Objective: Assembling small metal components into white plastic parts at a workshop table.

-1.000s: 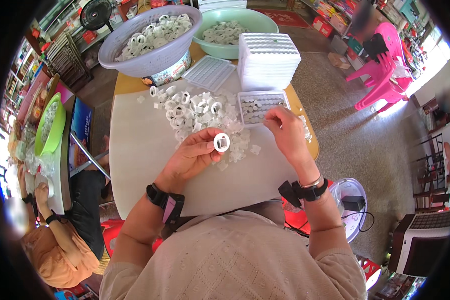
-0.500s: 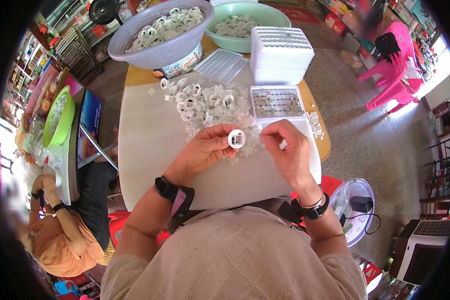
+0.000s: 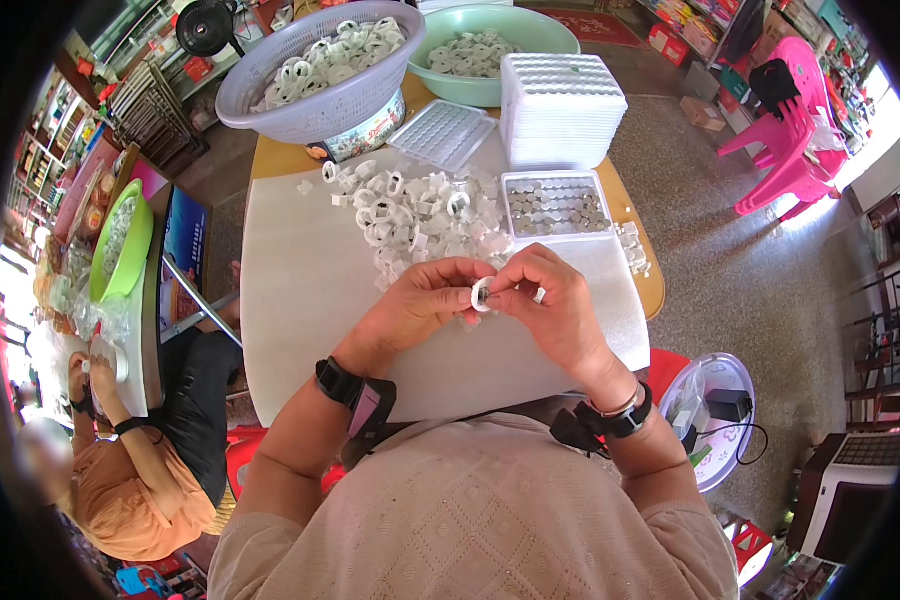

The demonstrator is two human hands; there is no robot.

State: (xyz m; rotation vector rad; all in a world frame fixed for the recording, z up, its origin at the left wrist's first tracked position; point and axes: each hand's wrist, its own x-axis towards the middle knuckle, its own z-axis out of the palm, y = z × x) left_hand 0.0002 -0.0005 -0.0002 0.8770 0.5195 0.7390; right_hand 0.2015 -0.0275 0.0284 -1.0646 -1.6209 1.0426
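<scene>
Evidently, my left grip [image 3: 422, 304] is grasping the white ring [image 3: 481, 294] at the centre of the frame, thumb and fingers clenched on its edge, probably so its opening is lying free for the other side. My right grip [image 3: 558, 310] is meeting it from the right, thumb and finger drawn together at the opening; I cannot tell whether they are pinching something small there. Both are hanging over the table [image 3: 305, 320]. Just beyond, a heap [image 3: 420, 215] of white parts is lying spread, presumably handy for my left. The tray [image 3: 558, 238] of grey discs [image 3: 585, 213] is sitting right of it, likely for my right to reach. Behind that, a stack [image 3: 562, 110] of trays is standing. At the top, the purple basket [image 3: 305, 118] and green basin [image 3: 470, 92] are carrying whitish pieces, perhaps set back to spare elbow room; a tin [image 3: 375, 132] is seemingly propping the basket.
</scene>
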